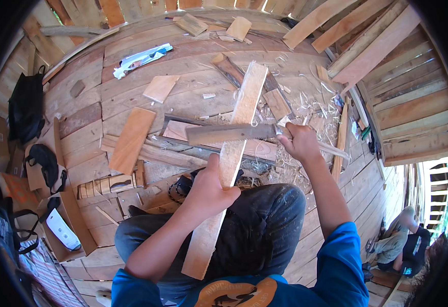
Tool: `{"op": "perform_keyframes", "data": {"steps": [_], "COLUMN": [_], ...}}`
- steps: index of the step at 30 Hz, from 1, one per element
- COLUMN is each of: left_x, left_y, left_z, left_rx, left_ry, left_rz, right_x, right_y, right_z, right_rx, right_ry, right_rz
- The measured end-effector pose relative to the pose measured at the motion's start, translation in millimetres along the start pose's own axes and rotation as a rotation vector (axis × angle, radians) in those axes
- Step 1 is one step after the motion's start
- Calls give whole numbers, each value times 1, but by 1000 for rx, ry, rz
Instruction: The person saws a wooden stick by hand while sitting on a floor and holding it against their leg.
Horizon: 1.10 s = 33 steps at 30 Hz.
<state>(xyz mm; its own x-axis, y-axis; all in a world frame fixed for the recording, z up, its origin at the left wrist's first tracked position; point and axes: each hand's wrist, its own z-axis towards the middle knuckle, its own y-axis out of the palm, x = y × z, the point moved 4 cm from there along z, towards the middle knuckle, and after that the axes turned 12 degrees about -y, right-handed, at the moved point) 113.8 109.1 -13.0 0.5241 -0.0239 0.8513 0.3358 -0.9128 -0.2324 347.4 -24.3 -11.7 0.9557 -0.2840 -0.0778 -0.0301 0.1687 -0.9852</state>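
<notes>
A long, narrow wooden board slants up and away from my lap. My left hand is wrapped round its middle, the thumb lying across the near face. In my right hand is the handle of a handsaw. Its blade lies across the board to the left, teeth toward me, just beyond my left hand. Whether the teeth bite into the wood I cannot tell. Below the blade, a pale plank rests on the floor among wood shavings.
Loose wood pieces lie on the plank floor. A cardboard box and black bags stand at the left. Long boards lean at the far right. Another person sits at the lower right.
</notes>
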Motion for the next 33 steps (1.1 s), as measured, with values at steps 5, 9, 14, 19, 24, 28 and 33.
{"op": "perform_keyframes", "data": {"steps": [5, 9, 14, 19, 24, 28, 33], "left_x": [-7, -27, -6, -7, -3, -12, -11], "left_y": [8, 17, 16, 10, 13, 15, 18], "left_z": [4, 6, -2, -1, -9, 1, -8], "left_rx": [-49, -18, -87, 28, -137, -65, -92], "left_ry": [-54, 47, -42, 150, -22, -32, 55], "left_rz": [8, 189, 81, 25, -41, 25, 81], "right_x": [-28, -54, -8, -50, -7, -13, -27], "right_y": [2, 5, -11, -13, -21, -20, -7], "right_z": [-14, -13, -10, -11, -9, -7, -17], "right_rx": [-81, -102, -7, -163, -107, -199, -42], "right_ry": [-29, -160, -111, -106, -11, -10, -181], "right_rz": [44, 126, -51, 131, 37, -15, 57]}}
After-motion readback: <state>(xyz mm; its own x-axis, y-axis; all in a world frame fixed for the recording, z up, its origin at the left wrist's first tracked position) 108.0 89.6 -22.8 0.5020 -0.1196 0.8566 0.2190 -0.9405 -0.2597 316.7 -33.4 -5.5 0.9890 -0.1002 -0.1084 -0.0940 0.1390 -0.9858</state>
